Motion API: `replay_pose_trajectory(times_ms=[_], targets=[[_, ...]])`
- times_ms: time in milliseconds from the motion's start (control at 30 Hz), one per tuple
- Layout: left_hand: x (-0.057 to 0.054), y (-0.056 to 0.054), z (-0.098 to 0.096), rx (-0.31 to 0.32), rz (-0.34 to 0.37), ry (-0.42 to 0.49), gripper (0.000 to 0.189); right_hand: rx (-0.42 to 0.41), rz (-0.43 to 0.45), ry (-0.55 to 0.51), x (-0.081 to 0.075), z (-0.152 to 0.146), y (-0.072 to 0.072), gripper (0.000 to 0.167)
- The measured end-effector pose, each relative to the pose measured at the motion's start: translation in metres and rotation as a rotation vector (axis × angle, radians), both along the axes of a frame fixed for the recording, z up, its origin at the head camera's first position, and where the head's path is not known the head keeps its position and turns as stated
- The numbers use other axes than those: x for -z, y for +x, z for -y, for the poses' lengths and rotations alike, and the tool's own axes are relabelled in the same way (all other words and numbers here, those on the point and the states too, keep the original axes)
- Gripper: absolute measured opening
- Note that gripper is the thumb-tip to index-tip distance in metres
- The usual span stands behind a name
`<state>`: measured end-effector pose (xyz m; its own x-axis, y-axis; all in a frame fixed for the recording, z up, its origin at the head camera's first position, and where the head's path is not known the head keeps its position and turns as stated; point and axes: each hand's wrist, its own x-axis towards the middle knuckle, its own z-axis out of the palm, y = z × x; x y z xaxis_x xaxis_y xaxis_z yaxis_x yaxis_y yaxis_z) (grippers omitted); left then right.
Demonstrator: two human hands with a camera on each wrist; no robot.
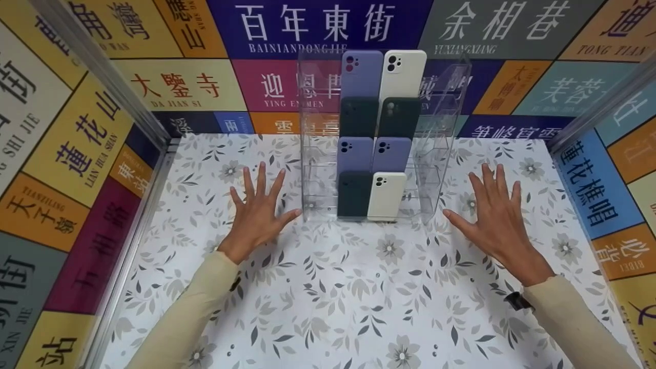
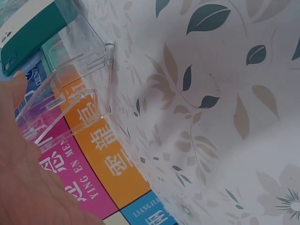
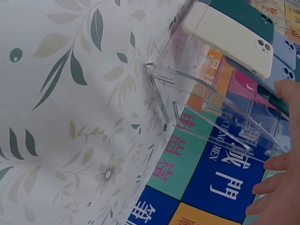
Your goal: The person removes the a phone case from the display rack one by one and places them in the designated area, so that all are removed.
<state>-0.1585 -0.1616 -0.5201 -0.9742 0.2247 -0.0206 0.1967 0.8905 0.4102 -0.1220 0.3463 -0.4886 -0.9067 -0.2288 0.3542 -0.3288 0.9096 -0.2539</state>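
A clear tiered display stand [image 1: 430, 154] holds phone cases in two columns. Its top tier has a purple case [image 1: 361, 77] and a white case [image 1: 404, 77], with dark green cases below them. Lower down sit two more purple cases, and the bottom tier has a dark green case [image 1: 354, 197] beside a white case [image 1: 387, 197]. My left hand [image 1: 256, 215] is left of the stand, fingers spread, thumb near its lower corner. My right hand [image 1: 494, 215] lies to the right with spread fingers, holding nothing. Both wrist views show the clear stand [image 2: 79, 70] close by.
A white cloth [image 1: 328, 297] with grey leaves and flowers covers the table. Panels with coloured Chinese street names stand at the back [image 1: 328, 25], left [image 1: 66, 164] and right [image 1: 589, 184]. Metal frame edges [image 1: 138, 215] run along the sides.
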Motion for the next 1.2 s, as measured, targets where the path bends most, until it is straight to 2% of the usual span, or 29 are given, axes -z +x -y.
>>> replay_pose_trajectory(times_ms=[200,467,700,967,1200], targets=[[-0.004,-0.005,-0.003,-0.005,0.041,0.036,0.103,-0.047,-0.084,-0.043,0.0,0.007,-0.002,0.088],[-0.004,-0.012,-0.007,0.009,-0.034,0.155,0.098,-0.131,-0.188,-0.094,-0.003,0.018,-0.007,0.075],[-0.003,-0.016,-0.011,-0.01,-0.05,0.258,0.095,-0.189,-0.255,-0.135,-0.006,0.03,-0.011,0.066],[-0.005,-0.021,-0.018,-0.048,0.054,0.378,0.093,-0.237,-0.248,-0.128,-0.006,0.045,-0.017,0.06],[-0.008,-0.03,-0.026,-0.048,0.062,0.485,0.089,-0.262,-0.22,-0.113,-0.006,0.059,-0.022,0.055]])
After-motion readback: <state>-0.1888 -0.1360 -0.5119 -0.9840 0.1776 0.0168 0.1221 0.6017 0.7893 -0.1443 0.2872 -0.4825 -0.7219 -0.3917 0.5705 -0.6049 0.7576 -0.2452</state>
